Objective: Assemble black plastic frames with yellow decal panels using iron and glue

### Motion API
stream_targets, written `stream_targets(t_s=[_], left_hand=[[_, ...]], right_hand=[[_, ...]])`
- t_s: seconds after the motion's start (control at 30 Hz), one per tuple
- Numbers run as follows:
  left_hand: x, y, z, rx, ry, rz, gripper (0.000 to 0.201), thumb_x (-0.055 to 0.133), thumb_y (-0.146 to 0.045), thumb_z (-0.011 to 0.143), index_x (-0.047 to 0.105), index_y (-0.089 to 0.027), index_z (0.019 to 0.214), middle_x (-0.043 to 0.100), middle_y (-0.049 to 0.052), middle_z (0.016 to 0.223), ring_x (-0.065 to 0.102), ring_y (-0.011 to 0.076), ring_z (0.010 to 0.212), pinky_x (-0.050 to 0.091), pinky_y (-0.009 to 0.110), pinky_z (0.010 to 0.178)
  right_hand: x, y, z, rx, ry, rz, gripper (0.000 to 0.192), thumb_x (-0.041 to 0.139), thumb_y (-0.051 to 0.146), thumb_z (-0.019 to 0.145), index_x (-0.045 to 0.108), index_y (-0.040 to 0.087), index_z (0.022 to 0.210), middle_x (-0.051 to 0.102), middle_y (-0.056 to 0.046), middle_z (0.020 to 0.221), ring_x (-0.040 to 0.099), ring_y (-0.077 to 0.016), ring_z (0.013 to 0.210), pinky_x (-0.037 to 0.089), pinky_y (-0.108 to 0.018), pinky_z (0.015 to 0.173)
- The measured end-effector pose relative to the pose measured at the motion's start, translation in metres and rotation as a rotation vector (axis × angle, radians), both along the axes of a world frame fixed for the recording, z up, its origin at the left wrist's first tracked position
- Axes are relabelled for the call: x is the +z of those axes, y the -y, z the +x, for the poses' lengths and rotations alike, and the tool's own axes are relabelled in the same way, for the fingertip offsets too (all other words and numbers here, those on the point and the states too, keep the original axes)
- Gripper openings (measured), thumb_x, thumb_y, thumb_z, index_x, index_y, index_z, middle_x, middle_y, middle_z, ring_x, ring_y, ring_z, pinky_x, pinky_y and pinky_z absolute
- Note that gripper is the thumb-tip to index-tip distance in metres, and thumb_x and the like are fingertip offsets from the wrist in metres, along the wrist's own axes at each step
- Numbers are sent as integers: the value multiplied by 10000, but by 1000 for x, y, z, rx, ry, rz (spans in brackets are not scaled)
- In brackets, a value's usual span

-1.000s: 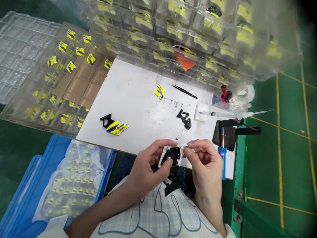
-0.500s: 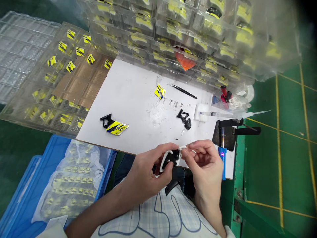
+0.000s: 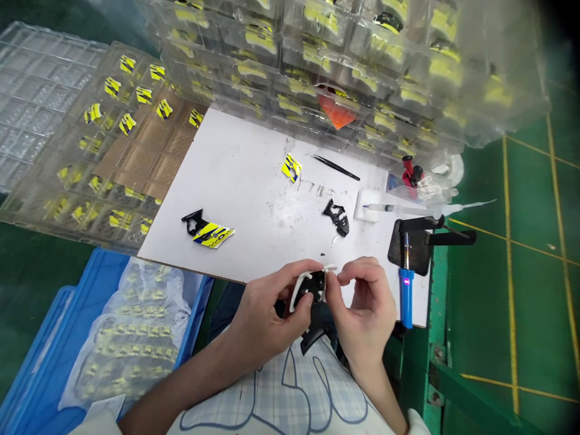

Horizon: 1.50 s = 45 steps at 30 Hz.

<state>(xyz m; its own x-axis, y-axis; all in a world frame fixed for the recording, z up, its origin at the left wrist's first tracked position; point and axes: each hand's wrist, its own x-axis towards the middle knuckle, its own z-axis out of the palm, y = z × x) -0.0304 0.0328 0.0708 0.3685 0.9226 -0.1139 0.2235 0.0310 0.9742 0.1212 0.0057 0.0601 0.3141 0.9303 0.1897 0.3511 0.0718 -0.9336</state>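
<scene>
My left hand is closed around a black plastic part with a white rim piece along its edge. Its curved black lower end hangs down over my apron. At the part's right side, my right hand is curled, thumb tip against the white edge and index finger bent close by; anything between them is too small to make out. On the white board beyond my hands lie another black part, a yellow-and-blue sticker-like piece, black tweezers and a black part with a yellow patterned panel.
Stacked clear trays with yellow pieces stand behind the board. Another clear tray lies left, above a blue crate of bagged parts. At right are a syringe, a white block, a blue pen-like tool and a black-handled tool.
My right hand has shifted slightly left and closer to the held part, its fingers curling more. The thin white sliver by its fingertips no longer shows there. My left hand keeps its hold.
</scene>
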Motion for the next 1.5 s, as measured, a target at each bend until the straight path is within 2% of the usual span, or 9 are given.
stream_targets(t_s=[0.17,0.33,0.47,0.57,0.7,0.9,1.07,1.3,1.5], left_hand=[[1,3,0,35,83,-132,309,562,-193,891,676,-195,1177,593,-32,664,527,98,499,433,200,494],[4,3,0,61,180,-229,306,613,-172,867,689,-207,1162,586,-31,687,537,92,530,467,191,521],[3,-5,1,54,595,-740,308,693,-260,841,680,-196,1141,539,-52,655,417,56,429,385,157,395],[-1,-11,3,25,963,-1123,265,701,-229,817,694,-137,1065,447,-88,550,235,8,351,273,120,354],[-5,-9,6,-6,1240,-1390,43,633,-122,854,665,-103,832,388,-91,567,128,-24,341,246,78,360],[-8,-5,4,-99,1321,-1461,153,677,-111,862,602,-108,730,435,-81,582,164,-42,306,286,79,365],[-8,-5,5,-181,1311,-1499,146,733,-198,885,626,-105,852,494,-85,586,233,-27,281,272,109,330],[-9,-1,11,-385,1331,-1460,354,832,-339,780,580,-113,674,534,-61,587,394,5,285,258,184,312],[-9,-3,12,-440,1286,-1427,402,806,-403,792,568,-130,617,501,-67,547,371,18,261,209,229,294]], right_hand=[[8,-1,5,-31,-145,25,121,621,143,932,572,232,866,496,11,812,478,-161,764,392,-294,690],[0,2,15,60,-292,-111,95,619,224,972,611,227,878,527,13,812,485,-143,749,385,-270,674],[-4,6,16,102,-444,-177,84,624,263,988,633,243,906,521,23,833,469,-124,725,381,-249,647],[-2,4,13,134,-425,-164,81,643,260,975,678,277,1046,521,19,887,490,-124,769,415,-239,696],[2,-2,12,184,-324,-151,141,661,241,965,717,301,1081,558,6,949,534,-134,876,444,-233,750],[1,-4,18,242,-426,-167,107,684,217,955,726,306,996,611,21,931,564,-125,877,459,-224,742],[2,-5,22,322,-505,-193,60,691,244,954,713,297,972,581,25,913,528,-126,848,436,-232,731],[6,-5,21,333,-557,-265,69,697,320,954,677,281,900,541,35,869,488,-129,796,404,-243,688],[7,-4,20,328,-578,-272,55,703,327,950,682,293,912,544,32,881,491,-136,810,402,-252,698]])
